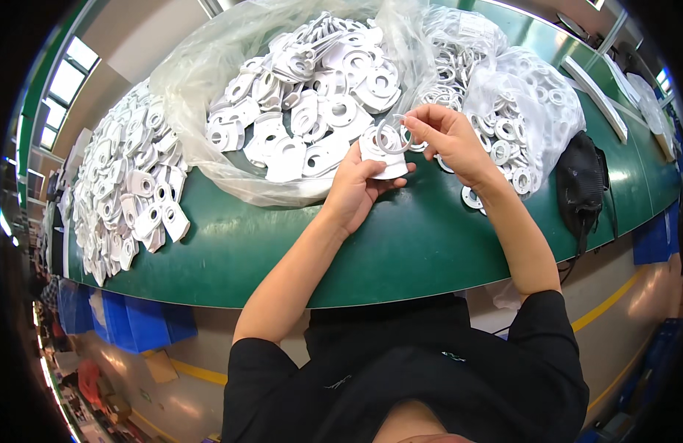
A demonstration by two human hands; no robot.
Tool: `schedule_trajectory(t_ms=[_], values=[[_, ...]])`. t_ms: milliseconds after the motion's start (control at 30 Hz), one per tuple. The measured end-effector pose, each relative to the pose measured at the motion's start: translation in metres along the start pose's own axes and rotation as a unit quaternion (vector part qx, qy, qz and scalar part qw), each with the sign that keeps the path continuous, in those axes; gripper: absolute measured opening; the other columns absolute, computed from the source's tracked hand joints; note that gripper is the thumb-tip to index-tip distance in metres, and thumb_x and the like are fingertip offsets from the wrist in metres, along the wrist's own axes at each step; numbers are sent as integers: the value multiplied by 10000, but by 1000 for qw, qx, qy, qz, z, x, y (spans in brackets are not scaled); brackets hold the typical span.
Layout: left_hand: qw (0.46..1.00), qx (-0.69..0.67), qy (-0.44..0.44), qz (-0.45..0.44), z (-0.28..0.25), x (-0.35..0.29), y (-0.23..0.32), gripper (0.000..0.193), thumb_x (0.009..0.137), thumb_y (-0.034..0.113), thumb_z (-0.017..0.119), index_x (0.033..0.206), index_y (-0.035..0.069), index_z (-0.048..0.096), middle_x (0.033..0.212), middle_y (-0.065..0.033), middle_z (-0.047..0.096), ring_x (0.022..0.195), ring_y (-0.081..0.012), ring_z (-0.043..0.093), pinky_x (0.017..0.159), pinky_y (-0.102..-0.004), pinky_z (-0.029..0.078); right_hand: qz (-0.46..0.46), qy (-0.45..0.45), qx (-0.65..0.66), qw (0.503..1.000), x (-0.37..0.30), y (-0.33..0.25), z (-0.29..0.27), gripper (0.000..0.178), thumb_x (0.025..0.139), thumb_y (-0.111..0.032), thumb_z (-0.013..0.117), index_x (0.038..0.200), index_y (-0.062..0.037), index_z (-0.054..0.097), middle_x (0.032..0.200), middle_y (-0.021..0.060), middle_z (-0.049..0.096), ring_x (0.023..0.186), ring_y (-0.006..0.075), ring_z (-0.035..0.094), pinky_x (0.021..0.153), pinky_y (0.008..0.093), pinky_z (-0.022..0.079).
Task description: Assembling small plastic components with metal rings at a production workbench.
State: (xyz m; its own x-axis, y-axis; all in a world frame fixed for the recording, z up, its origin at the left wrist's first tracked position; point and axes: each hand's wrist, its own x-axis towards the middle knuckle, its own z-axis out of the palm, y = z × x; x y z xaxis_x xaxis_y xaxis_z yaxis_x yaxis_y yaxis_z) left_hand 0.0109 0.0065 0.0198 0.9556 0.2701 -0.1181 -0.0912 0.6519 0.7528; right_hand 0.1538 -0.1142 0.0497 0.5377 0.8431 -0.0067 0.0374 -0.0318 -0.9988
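Observation:
My left hand (352, 184) is closed round a white plastic part (386, 168) with a flat flared end and a round opening. Against that opening, tilted, is a white plastic ring (392, 136), pinched between the thumb and fingers of my right hand (448, 140). Whether the ring touches the part all round I cannot tell. Just beyond my left hand, more parts of the same white kind (304, 114) are heaped in an open clear plastic bag (230, 184). Loose white rings (504, 136) lie beside my right hand, some spilling from a second clear bag (548, 125).
The green table (260, 251) curves across the view. On its left is a large pile of white parts (120, 192). A black bag (580, 181) lies at the right edge, near white strips (596, 100). Blue bins (145, 323) stand below the table's left side.

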Motion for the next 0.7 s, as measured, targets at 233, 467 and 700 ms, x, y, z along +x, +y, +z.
schedule_trajectory(t_ms=[233, 467, 700], values=[[999, 37, -19, 3, 0, -1, -2, 527, 841, -35, 401, 1357, 31, 314, 1212, -157, 557, 997, -272, 641, 738, -321, 567, 5, 6, 14, 1000, 1, 2, 2, 210, 893, -228, 653, 956, -28, 654, 788, -21, 604, 637, 21, 474, 539, 167, 369], [999, 38, -26, 4, 3, -3, 3, 483, 883, 6, 405, 1357, 30, 315, 1203, -152, 561, 988, -267, 645, 704, -308, 566, -44, 13, -61, 997, 4, 11, 3, 190, 867, -161, 671, 931, 17, 649, 822, 33, 653, 718, 82, 587, 644, 225, 464], [993, 111, 1, 40, 1, -3, -2, 387, 955, 92, 412, 1331, 27, 344, 1153, -134, 583, 896, -234, 673, 606, -269, 544, -57, 17, -151, 987, -2, 6, 10, 190, 855, -150, 675, 931, 22, 650, 848, 51, 648, 706, 71, 579, 629, 212, 456]])
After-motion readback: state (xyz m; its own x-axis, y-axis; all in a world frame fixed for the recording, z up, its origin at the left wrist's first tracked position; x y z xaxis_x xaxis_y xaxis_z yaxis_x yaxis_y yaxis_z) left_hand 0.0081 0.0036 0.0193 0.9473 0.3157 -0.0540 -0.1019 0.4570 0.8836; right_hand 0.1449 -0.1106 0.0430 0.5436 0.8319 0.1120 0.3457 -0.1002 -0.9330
